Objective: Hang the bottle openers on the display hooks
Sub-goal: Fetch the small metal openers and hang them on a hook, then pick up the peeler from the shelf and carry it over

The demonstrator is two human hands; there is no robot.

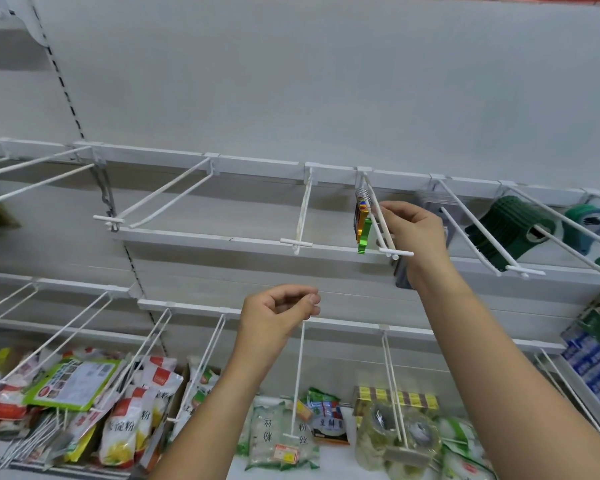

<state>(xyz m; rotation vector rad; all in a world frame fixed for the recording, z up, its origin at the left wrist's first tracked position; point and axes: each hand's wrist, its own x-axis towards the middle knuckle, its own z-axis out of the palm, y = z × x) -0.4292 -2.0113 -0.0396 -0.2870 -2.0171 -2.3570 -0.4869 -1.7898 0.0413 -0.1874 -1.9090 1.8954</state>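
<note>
Your two forearms reach up from the near edge, over the food packets (pixel 132 410) lying on the low shelf; your left hand (pixel 274 310) hangs in mid-air in front of the lower rail, fingers curled in against the thumb, and no opener shows in it. Your right hand (pixel 416 233) is higher and farther right, at the display hook (pixel 397 252); its fingertips appear to pinch the hook's wires partway along, just to the right of the hanging goods.

The bottle openers (pixel 362 225) hang there in a tight bunch, toward the far end of that hook, close to the back rail (pixel 257 166); you can see green, gold and blue flat bodies, each hung by a small metal ring (pixel 362 195) at the top. On the next hooks to the right hang dark green goods (pixel 506 226).

Expect each opener to be light, stiff and thin, probably anodised metal, so smooth and a little slippery but hardly fragile; the ring will swing loose from the body. Take hold of the flat body between thumb and forefinger just under the ring, so the ring stands open toward the hook's near tip; thread it there and slide it back; go gently, since the bunch will likely sway and clink when nudged.
</note>
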